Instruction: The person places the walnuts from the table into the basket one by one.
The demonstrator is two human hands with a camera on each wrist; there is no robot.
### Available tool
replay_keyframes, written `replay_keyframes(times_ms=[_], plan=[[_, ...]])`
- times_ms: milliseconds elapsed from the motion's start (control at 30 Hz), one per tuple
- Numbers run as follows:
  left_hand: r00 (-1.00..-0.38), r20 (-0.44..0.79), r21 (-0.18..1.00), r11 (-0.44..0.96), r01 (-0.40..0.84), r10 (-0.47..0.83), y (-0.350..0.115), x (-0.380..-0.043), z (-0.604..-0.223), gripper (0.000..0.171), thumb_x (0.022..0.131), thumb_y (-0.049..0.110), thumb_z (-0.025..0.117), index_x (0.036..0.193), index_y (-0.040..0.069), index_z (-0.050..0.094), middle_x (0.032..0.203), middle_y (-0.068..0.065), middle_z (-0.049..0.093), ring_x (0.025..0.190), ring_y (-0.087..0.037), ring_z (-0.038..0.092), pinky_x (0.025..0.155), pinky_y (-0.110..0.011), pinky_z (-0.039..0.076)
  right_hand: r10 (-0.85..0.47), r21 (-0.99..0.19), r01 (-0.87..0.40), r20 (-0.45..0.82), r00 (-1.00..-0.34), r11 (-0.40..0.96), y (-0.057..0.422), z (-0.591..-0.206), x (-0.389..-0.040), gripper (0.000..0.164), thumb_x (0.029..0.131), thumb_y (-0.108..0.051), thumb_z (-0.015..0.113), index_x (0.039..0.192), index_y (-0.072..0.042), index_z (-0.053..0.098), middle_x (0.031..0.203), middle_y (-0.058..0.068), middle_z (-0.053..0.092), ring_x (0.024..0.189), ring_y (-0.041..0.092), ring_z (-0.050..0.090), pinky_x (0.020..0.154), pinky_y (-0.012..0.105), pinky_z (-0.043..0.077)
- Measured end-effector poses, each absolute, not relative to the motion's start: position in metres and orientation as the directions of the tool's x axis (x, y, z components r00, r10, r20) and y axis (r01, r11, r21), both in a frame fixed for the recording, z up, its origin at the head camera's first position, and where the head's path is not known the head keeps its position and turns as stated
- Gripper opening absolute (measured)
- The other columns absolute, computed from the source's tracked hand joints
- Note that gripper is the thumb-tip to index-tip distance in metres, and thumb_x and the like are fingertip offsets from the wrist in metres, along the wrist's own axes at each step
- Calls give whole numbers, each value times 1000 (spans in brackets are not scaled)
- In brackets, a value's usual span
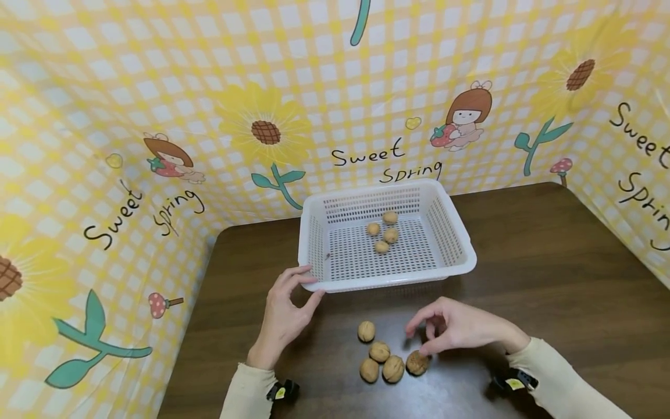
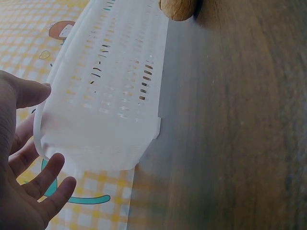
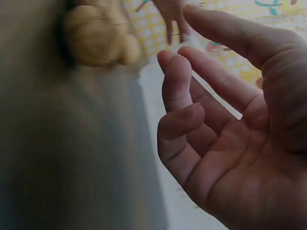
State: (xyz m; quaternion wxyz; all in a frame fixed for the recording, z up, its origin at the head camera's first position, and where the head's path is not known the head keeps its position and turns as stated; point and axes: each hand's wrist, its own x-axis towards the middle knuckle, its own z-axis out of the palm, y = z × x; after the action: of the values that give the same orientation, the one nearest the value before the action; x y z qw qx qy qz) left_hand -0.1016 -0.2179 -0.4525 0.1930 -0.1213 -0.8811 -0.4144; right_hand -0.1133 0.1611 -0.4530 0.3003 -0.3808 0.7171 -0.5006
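- Walnuts, five of them, lie on the brown table in front of the white basket; they sit close together, probably for easy reach.
- Left hand pinches the basket's near left corner, thumb on one side of the rim and fingers on the other, most likely to steady it.
- Right hand hovers with bent fingers, a gap between thumb and forefinger and nothing held; its thumb tip overlaps the rightmost walnut, but I cannot tell whether they touch.
- Inside the basket, four more walnuts rest loosely grouped on the slotted floor, the farthest near the back wall.
- A dark speck near the basket's left wall is too small to identify.
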Motion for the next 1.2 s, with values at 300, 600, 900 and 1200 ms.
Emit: replay_keyframes(times_ms=[300, 600, 900, 1200], plan=[[-896, 441, 683, 625, 377, 57, -216, -100, -453, 20, 88, 16, 87, 106, 16, 79, 136, -5, 71, 132, -30, 64, 110, -55, 50, -863, -955, -171, -130, -488, 240, 167, -473, -106, 39, 89, -15, 85, 125, -5, 76, 77, 6, 73, 61, -6, 55, 55, 13, 44], [-902, 428, 692, 622, 367, 55, -217, -99, -453, 19, 87, 16, 87, 105, 16, 79, 136, -6, 71, 132, -30, 64, 110, -55, 50, -873, -959, -178, -112, -475, 220, 167, -479, -100, 42, 87, -13, 87, 126, -5, 74, 93, 7, 76, 64, -6, 56, 57, 13, 48], [-896, 441, 689, 619, 377, 54, -217, -101, -454, 21, 86, 14, 88, 105, 14, 79, 135, -11, 72, 131, -30, 65, 110, -54, 50, -852, -926, -252, -122, -509, 283, 161, -479, -98, 31, 87, -18, 87, 116, -15, 78, 78, -14, 66, 65, -7, 56, 57, 14, 47], [-896, 441, 687, 622, 376, 54, -218, -102, -453, 20, 87, 15, 88, 105, 15, 79, 136, -6, 72, 131, -29, 65, 110, -53, 50, -859, -927, -269, -94, -504, 259, 160, -478, -102, 26, 88, -17, 86, 113, -15, 79, 76, -13, 66, 64, -8, 55, 56, 13, 45]])
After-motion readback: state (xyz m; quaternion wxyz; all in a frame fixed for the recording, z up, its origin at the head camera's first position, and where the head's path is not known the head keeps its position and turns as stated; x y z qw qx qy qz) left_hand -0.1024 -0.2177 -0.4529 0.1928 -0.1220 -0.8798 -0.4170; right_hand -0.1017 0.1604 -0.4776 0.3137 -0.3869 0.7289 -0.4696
